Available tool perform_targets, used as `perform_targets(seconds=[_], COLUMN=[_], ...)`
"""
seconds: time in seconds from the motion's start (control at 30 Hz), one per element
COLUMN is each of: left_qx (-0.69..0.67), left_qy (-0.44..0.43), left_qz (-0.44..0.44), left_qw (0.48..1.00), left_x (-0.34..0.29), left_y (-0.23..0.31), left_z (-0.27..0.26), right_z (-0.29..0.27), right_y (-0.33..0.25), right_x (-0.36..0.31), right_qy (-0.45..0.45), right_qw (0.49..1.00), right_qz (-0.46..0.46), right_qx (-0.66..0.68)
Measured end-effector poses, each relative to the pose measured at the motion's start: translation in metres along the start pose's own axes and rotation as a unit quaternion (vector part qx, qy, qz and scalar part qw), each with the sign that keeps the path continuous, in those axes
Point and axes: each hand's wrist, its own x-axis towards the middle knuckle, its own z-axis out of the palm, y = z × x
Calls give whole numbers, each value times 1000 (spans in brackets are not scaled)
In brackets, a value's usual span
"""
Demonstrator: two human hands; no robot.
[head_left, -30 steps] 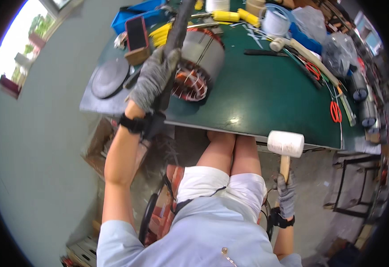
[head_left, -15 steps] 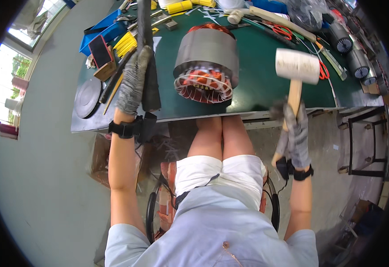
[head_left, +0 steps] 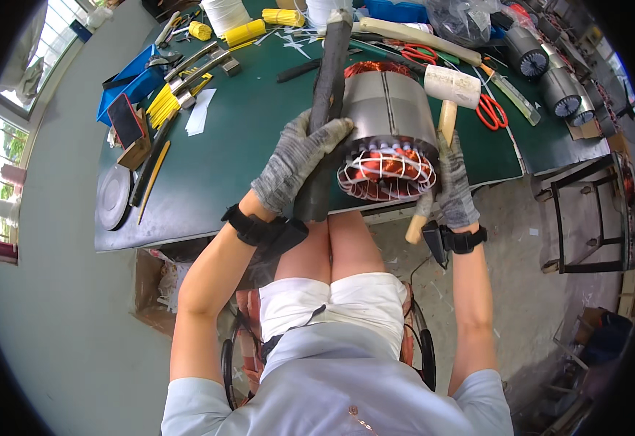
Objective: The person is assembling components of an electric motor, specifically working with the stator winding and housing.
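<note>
A wide fisheye view (dark-rimmed) from head height, steeply down over nearby lap (head_left: 330, 301) and workbench (head_left: 219, 171) beyond.

Grey-grn wall (head_left: 70, 320) @ 8 o'clock, bright barred window (head_left: 1, 156) 9–10, grn desk (head_left: 241, 156) @ 12, blk metal frame (head_left: 598, 268) @ 3, grey flr (head_left: 521, 320) @ 4.

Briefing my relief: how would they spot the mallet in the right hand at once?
On the green table sits a grey motor stator. Just right of it, the right hand grips a wooden-handled mallet. Its white, cylindrical head sets it apart from the dark bar in the left hand.
</note>
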Motion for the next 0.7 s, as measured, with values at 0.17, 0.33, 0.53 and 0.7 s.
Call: perform_targets(seconds=[0.17, 0.33, 0.53, 0.7], left_qx=[-48, -157, -145, -197], left_qy=[19, -30, -58, -190], left_qz=[60, 143, -14, -106], left_qw=[997, 977, 988, 956], left_x=[20, 8, -87, -123], left_y=[3, -25, -63, -100], left_z=[27, 20, 47, 79], right_z=[-83, -58, -36, -40], right_y=[34, -40, -121, -128], right_x=[91, 94, 2, -19], right_qy=[-129, 26, -5, -2], right_qw=[955, 902, 932, 922], right_qz=[-173, -174, -224, -193], right_qx=[-203, -395, -284, -337])
